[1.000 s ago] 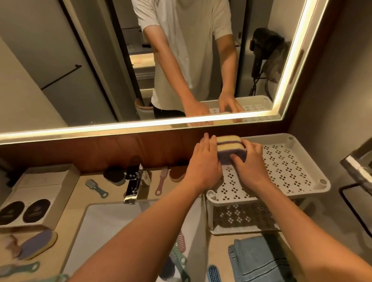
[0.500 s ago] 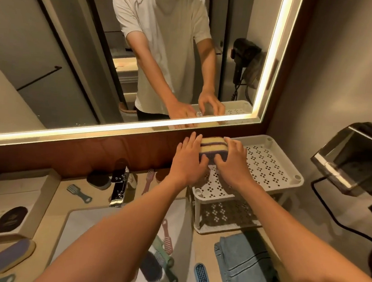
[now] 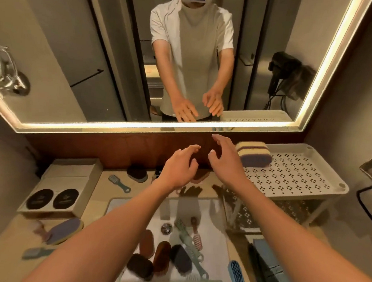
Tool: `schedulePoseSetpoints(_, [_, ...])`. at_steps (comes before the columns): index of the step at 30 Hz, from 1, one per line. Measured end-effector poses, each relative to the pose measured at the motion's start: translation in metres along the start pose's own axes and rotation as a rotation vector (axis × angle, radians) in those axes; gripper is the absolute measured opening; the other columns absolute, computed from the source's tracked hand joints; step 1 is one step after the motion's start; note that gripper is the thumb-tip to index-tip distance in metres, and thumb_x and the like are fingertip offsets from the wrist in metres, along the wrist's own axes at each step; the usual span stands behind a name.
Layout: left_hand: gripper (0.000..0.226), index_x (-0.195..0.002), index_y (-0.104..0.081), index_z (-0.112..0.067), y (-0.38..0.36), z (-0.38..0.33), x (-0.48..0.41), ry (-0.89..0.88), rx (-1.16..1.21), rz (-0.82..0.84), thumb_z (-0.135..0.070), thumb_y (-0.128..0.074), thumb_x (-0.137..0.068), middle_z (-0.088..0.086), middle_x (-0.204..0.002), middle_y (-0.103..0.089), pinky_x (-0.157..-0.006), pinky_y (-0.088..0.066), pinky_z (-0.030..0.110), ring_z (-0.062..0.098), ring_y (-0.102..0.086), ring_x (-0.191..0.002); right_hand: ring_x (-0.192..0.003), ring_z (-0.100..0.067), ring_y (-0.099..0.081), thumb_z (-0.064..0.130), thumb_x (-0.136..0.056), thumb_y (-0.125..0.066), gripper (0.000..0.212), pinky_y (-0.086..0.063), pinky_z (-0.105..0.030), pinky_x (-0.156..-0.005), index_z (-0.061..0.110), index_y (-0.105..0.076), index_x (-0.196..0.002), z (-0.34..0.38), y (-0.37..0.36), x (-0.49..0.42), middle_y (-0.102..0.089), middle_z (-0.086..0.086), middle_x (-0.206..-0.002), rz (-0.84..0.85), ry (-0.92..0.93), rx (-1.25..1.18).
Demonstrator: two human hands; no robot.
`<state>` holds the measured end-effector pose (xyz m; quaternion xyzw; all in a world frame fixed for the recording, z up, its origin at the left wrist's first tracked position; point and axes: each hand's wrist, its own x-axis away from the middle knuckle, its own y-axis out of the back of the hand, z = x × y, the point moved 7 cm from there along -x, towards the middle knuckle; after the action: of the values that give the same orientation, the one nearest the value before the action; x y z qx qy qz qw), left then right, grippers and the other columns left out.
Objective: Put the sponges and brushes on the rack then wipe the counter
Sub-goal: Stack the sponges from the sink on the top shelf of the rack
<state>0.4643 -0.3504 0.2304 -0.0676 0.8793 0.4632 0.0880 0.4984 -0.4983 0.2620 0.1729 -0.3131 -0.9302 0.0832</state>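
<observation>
Beige tabletop (image 3: 104, 190) below, left hand (image 3: 178, 169) and right hand (image 3: 225, 163) hover open; striped yellow-purple sponge (image 3: 253, 154) sits cornered on white perforated rack (image 3: 299, 177), probably saving room.

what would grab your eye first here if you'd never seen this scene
The left hand and right hand hover open and empty in the middle, in front of the wide light-edged mirror. Just right of them, a yellow-and-purple striped sponge sits alone at the back left corner of the white perforated plastic rack, on its top shelf. Lower down, a heap of scrubbing brushes lies in the white sink basin.
</observation>
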Motion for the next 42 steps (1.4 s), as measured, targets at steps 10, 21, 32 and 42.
schedulePoseSetpoints(10, [0.048, -0.148, -0.046, -0.021, 0.076, 0.149, 0.082, 0.165, 0.048, -0.058, -0.02, -0.048, -0.1, -0.002, -0.148, -0.053, -0.112, -0.042, 0.037, 0.015, -0.049, -0.136, -0.134, -0.011, -0.045, 0.014, -0.099, -0.055, 0.05, -0.034, -0.022, -0.109, 0.015, -0.045, -0.148, 0.086, -0.162, 0.028, -0.048, 0.001, -0.148, 0.215, 0.066, -0.063])
schedulePoseSetpoints(21, [0.049, -0.149, -0.042, -0.027, 0.129, 0.316, 0.193, 0.407, 0.057, -0.026, -0.022, -0.049, -0.101, -0.003, -0.152, -0.048, -0.11, -0.043, 0.04, 0.019, -0.047, -0.137, -0.133, -0.015, -0.047, 0.013, -0.098, -0.054, 0.049, -0.039, -0.032, -0.111, 0.014, -0.045, -0.146, 0.154, -0.323, 0.068, -0.05, -0.001, -0.145, 0.431, 0.048, -0.093])
schedulePoseSetpoints(32, [0.035, -0.132, -0.053, -0.02, 0.103, 0.431, 0.285, 0.573, 0.073, 0.051, -0.021, -0.055, -0.097, 0.003, -0.129, -0.057, -0.096, -0.051, 0.043, 0.023, -0.058, -0.116, -0.127, -0.018, -0.052, 0.012, -0.096, -0.055, 0.049, -0.043, -0.036, -0.108, 0.012, -0.047, -0.145, 0.159, -0.436, 0.11, -0.052, -0.004, -0.144, 0.613, -0.056, -0.101])
schedulePoseSetpoints(42, [0.066, -0.135, -0.05, -0.006, 0.059, 0.452, 0.272, 0.496, -0.161, 0.212, -0.034, -0.075, -0.081, 0.014, -0.133, -0.049, -0.105, -0.039, 0.046, 0.036, -0.044, -0.123, -0.13, -0.022, -0.051, 0.013, -0.097, -0.055, 0.049, -0.043, -0.04, -0.112, 0.012, -0.047, -0.145, 0.138, -0.48, 0.122, -0.051, -0.006, -0.147, 0.654, -0.138, -0.07])
